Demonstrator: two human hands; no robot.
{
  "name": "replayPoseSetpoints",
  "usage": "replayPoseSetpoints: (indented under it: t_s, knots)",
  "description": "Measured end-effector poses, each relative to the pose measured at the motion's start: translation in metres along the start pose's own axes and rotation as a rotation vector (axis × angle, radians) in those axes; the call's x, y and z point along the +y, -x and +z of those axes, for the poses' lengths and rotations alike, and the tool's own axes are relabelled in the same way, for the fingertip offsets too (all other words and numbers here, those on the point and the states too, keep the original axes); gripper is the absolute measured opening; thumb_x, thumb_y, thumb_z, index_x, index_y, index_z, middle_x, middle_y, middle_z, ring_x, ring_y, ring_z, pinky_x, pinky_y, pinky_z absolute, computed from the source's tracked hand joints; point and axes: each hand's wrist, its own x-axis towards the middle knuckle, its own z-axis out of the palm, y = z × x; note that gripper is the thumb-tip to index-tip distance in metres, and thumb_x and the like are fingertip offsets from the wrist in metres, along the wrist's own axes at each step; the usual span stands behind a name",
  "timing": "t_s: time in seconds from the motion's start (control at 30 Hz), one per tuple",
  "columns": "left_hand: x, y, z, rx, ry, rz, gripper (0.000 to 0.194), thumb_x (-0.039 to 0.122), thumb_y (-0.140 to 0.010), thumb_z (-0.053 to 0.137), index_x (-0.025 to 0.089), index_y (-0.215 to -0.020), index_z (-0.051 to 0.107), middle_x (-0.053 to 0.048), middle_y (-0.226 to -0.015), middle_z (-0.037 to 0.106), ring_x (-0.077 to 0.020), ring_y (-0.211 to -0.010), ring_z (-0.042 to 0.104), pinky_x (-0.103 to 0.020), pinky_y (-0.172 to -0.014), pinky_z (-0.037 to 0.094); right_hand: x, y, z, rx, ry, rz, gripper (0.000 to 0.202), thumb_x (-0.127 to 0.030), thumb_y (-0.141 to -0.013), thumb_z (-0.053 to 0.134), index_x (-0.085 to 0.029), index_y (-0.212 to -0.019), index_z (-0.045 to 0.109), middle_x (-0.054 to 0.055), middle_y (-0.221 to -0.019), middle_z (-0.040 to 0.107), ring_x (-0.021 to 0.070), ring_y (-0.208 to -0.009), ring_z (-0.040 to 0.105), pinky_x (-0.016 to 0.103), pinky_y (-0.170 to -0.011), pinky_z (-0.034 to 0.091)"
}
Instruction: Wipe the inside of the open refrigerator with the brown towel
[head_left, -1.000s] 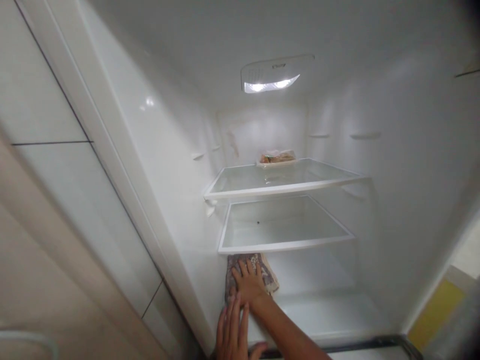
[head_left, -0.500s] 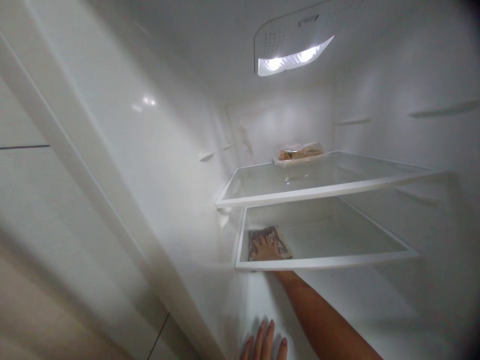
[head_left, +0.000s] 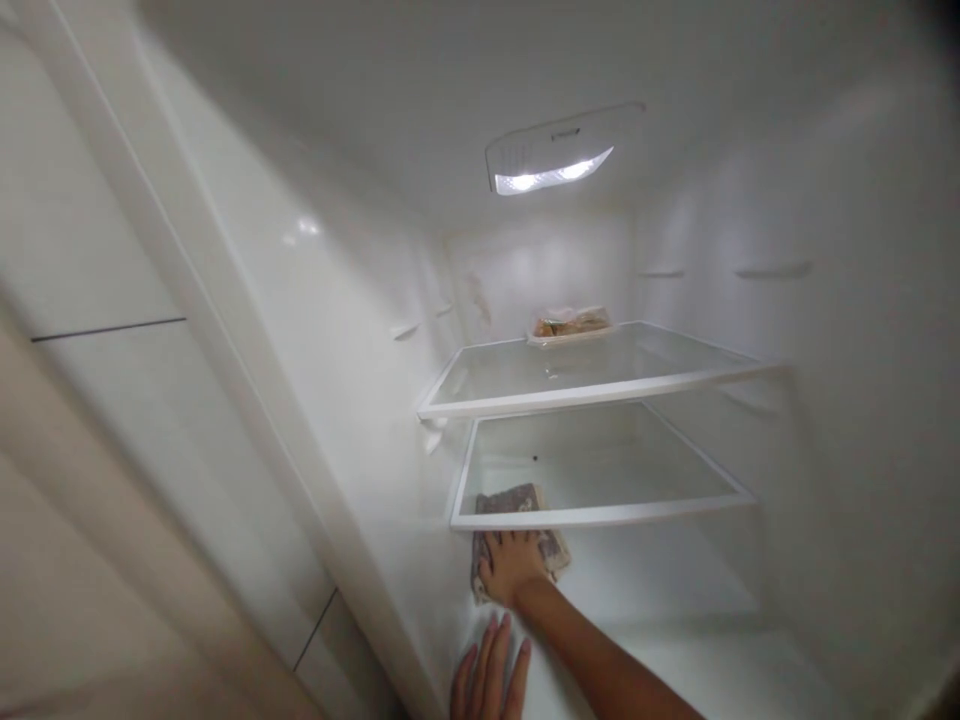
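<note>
a: how far has the work with the cloth (head_left: 553,550) been taken?

b: it is judged to be under way rather than finished, since the cloth is covered in part by the right hand (head_left: 516,568), low in the refrigerator (head_left: 300,340).

a: how are the 2 hands held?

b: the right hand is laid flat with its fingers spread; nothing is gripped. the left hand (head_left: 491,672) is seen only at the bottom edge, nearer the viewer, its fingers extended and nothing seen to be held. whether a surface is touched by it cannot be told.

a: and the cloth itself?

b: it is spread out, its far part seen beyond the right hand through the lower shelf (head_left: 600,517).

a: what can be counted as done, and what as left?

b: areas already gone over cannot be told from untouched areas. above and beyond the hands, a faint mark (head_left: 480,298) is left on the back wall, and a food pack (head_left: 571,328) is left on the upper shelf (head_left: 600,393), out of reach of both hands as now placed.
</note>
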Motion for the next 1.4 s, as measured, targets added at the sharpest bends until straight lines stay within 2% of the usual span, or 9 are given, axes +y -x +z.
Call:
replayPoseSetpoints:
  t_s: [0.07, 0.2, 0.3, 0.43, 0.77, 0.9, 1.03, 1.17, 1.4]
  knots:
    - [-0.002, 0.000, 0.000, -0.020, 0.004, -0.004, 0.062, 0.062, -0.096, 0.028, 0.021, -0.124, 0.065, -0.015, -0.118, 0.075, -0.0251, -0.114, 0.068, -0.039, -0.093, 0.049, 0.000, 0.020, -0.002, -0.075, -0.015, -0.019, 0.060, -0.050, -0.099, 0.035, -0.022, -0.152, 0.041, 0.015, -0.164, 0.029, 0.0370, -0.152, 0.023, 0.067, -0.120, 0.012]
    - [-0.003, -0.001, -0.004, -0.073, 0.074, -0.066, 0.073, 0.068, -0.083, 0.056, 0.018, -0.137, 0.055, -0.017, -0.127, 0.070, -0.0307, -0.118, 0.065, -0.042, -0.098, 0.048, 0.000, 0.067, -0.013, -0.193, -0.050, -0.131, 0.063, -0.049, -0.095, 0.038, -0.026, -0.153, 0.040, 0.012, -0.167, 0.022, 0.0371, -0.154, 0.014, 0.065, -0.122, 0.005]
    - [-0.005, -0.003, -0.010, -0.110, 0.133, -0.095, 0.079, 0.046, -0.080, 0.067, 0.018, -0.148, 0.042, -0.016, -0.132, 0.068, -0.0298, -0.120, 0.064, -0.041, -0.099, 0.050, -0.002, 0.104, -0.021, -0.138, -0.091, -0.144, 0.065, -0.052, -0.093, 0.038, -0.026, -0.153, 0.040, 0.013, -0.165, 0.027, 0.0381, -0.154, 0.017, 0.065, -0.122, 0.006]
    - [-0.011, -0.008, -0.018, -0.129, 0.143, -0.018, 0.085, 0.018, -0.078, 0.054, 0.016, -0.157, 0.024, -0.011, -0.133, 0.069, -0.0220, -0.121, 0.065, -0.031, -0.093, 0.054, 0.007, 0.142, -0.026, -0.047, -0.167, -0.021, 0.063, -0.060, -0.095, 0.033, -0.033, -0.150, 0.044, 0.008, -0.163, 0.033, 0.0361, -0.153, 0.023, 0.064, -0.124, 0.006]
    - [-0.016, -0.009, -0.011, -0.001, 0.034, 0.091, 0.074, 0.052, -0.093, 0.051, 0.012, -0.153, 0.036, -0.007, -0.117, 0.076, -0.0161, -0.104, 0.071, -0.024, -0.085, 0.054, 0.131, 0.188, -0.061, 0.139, 0.147, 0.404, 0.061, -0.050, -0.094, 0.034, -0.025, -0.146, 0.052, 0.008, -0.156, 0.045, 0.0346, -0.148, 0.034, 0.060, -0.123, 0.014]
    - [-0.016, -0.008, -0.006, 0.022, 0.027, 0.105, 0.069, 0.051, -0.094, 0.049, 0.015, -0.152, 0.039, -0.006, -0.117, 0.076, -0.0166, -0.105, 0.070, -0.025, -0.085, 0.053, 0.150, 0.188, -0.067, 0.165, 0.228, 0.493, 0.061, -0.046, -0.093, 0.033, -0.022, -0.145, 0.054, 0.008, -0.156, 0.045, 0.0360, -0.147, 0.035, 0.060, -0.121, 0.020]
    - [-0.018, -0.008, -0.002, 0.051, 0.028, 0.109, 0.069, 0.054, -0.094, 0.046, 0.015, -0.151, 0.041, -0.005, -0.115, 0.077, -0.0168, -0.103, 0.070, -0.026, -0.085, 0.052, 0.128, 0.173, -0.052, 0.153, 0.179, 0.464, 0.060, -0.048, -0.094, 0.031, -0.026, -0.146, 0.052, 0.006, -0.159, 0.041, 0.0398, -0.149, 0.029, 0.068, -0.120, 0.011]
    - [-0.021, -0.006, -0.002, 0.024, 0.017, 0.146, 0.075, 0.062, -0.092, 0.048, 0.013, -0.149, 0.043, -0.007, -0.118, 0.076, -0.0169, -0.106, 0.068, -0.026, -0.087, 0.051, 0.081, 0.150, -0.036, 0.100, 0.055, 0.346, 0.060, -0.054, -0.096, 0.028, -0.031, -0.147, 0.049, 0.004, -0.162, 0.036, 0.0391, -0.152, 0.024, 0.068, -0.121, 0.005]
    - [-0.007, 0.006, 0.011, 0.055, 0.020, -0.073, 0.076, 0.062, -0.095, 0.035, 0.014, -0.155, 0.033, -0.016, -0.118, 0.074, -0.0270, -0.109, 0.069, -0.038, -0.090, 0.051, 0.001, 0.085, -0.032, -0.177, -0.114, -0.112, 0.067, -0.054, -0.091, 0.040, -0.026, -0.153, 0.040, 0.009, -0.166, 0.026, 0.0404, -0.154, 0.011, 0.069, -0.121, -0.001]
